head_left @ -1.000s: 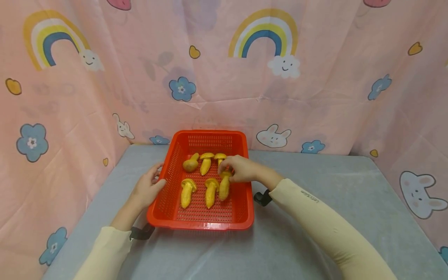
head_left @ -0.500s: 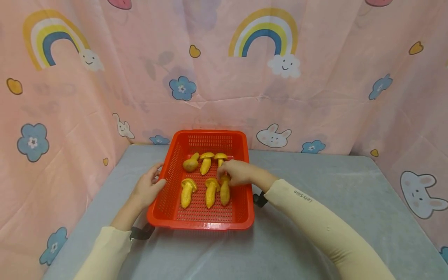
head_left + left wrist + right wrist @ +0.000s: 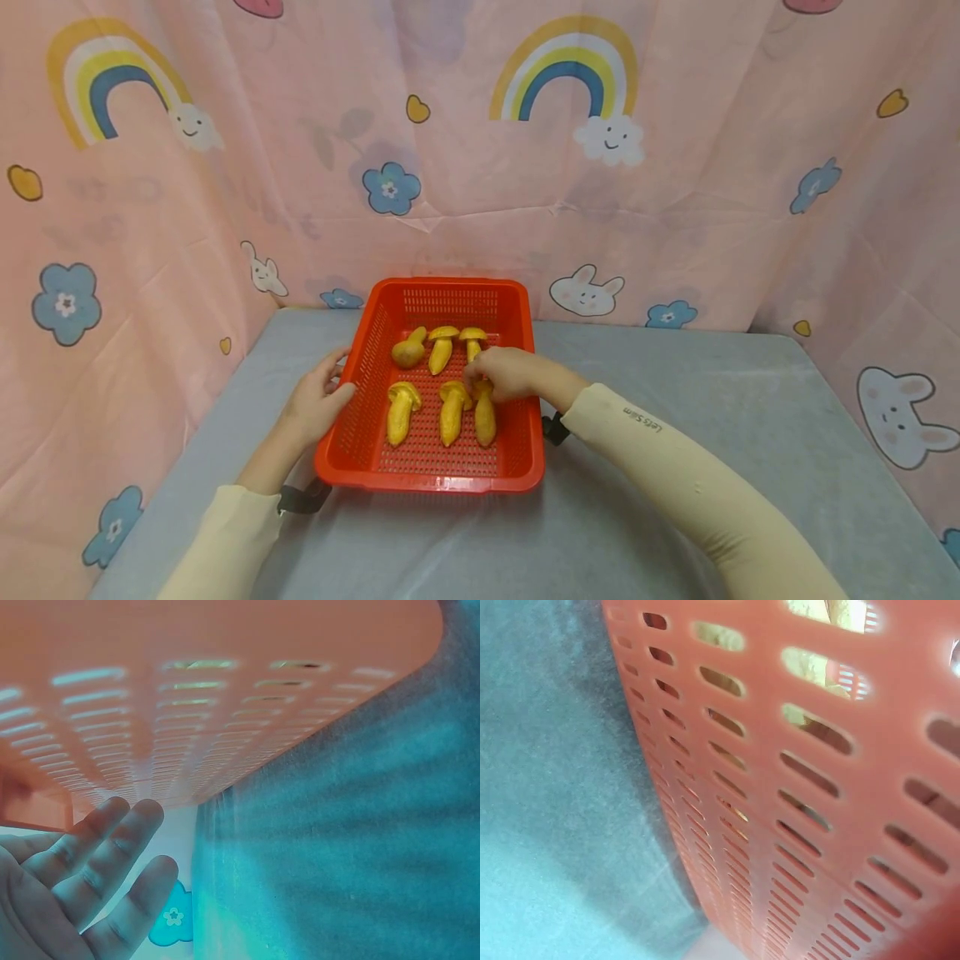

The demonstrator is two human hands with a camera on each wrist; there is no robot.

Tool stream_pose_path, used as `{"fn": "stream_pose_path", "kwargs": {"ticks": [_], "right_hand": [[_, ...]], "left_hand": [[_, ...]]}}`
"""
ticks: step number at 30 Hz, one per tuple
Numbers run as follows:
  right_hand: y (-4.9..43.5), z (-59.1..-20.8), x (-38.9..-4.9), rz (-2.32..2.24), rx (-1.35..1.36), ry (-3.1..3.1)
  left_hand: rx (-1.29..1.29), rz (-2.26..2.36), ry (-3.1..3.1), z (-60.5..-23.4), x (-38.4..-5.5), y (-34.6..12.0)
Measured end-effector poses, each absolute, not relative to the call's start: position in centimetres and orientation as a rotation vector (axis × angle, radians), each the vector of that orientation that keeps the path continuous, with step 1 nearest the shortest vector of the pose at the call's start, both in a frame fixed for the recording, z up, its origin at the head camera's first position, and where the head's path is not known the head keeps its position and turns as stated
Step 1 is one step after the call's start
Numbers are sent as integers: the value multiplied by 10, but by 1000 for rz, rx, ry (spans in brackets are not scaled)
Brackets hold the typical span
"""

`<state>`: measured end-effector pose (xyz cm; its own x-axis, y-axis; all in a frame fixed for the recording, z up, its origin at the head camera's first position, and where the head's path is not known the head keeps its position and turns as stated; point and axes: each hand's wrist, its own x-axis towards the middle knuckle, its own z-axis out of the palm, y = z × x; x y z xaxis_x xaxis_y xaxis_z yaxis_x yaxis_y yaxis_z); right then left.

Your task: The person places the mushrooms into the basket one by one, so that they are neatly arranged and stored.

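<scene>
A red plastic basket (image 3: 427,482) with slotted walls holds several yellow mushrooms in two rows. My right hand (image 3: 513,373) reaches over the basket's right wall and pinches the cap end of the front-right mushroom (image 3: 485,423), whose stem points toward me. The fingers cover most of that cap. Left of it lie a middle mushroom (image 3: 452,414) and a front-left mushroom (image 3: 401,414). My left hand (image 3: 315,402) rests at the left rim, its fingers (image 3: 124,844) extended beside the outer wall. The right wrist view shows the basket's slotted side (image 3: 795,795), but no hand.
In the back row lie a mushroom tipped on its side (image 3: 408,352) and two others with caps away from me. The basket stands on a grey table (image 3: 675,400). A pink patterned curtain (image 3: 465,242) closes off the back and sides.
My right hand has moved slightly toward me, lowering the front-right mushroom into line with the front row. The left hand and basket have stayed in place.
</scene>
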<state>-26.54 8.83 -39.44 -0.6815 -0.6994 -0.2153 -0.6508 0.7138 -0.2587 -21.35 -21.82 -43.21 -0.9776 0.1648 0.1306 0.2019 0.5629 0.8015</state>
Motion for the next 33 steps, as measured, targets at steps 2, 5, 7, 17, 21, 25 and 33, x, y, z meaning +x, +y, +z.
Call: {"fn": "stream_pose_path", "kwargs": {"ticks": [2, 5, 7, 17, 21, 25, 33], "right_hand": [[87, -393, -265, -224, -1049, 2617], [85, -392, -264, -202, -1022, 2610], [84, -392, -264, -182, -1010, 2608], [82, -397, -265, -145, -957, 2635], [81, -397, -265, -146, -921, 2646], [82, -398, -264, -149, -884, 2654], [85, -400, -264, -169, -909, 2653]], "left_hand": [[-321, -1413, -2740, -432, -213, -218], [-321, -1415, -2739, -433, -214, -218], [-322, -1414, -2739, -433, -214, -219], [-321, -1426, -2745, -433, -215, -220], [-322, -1427, -2744, -432, -215, -220], [-327, -1426, -2745, -432, -215, -220], [-345, -1423, -2733, -435, -216, -220]]}}
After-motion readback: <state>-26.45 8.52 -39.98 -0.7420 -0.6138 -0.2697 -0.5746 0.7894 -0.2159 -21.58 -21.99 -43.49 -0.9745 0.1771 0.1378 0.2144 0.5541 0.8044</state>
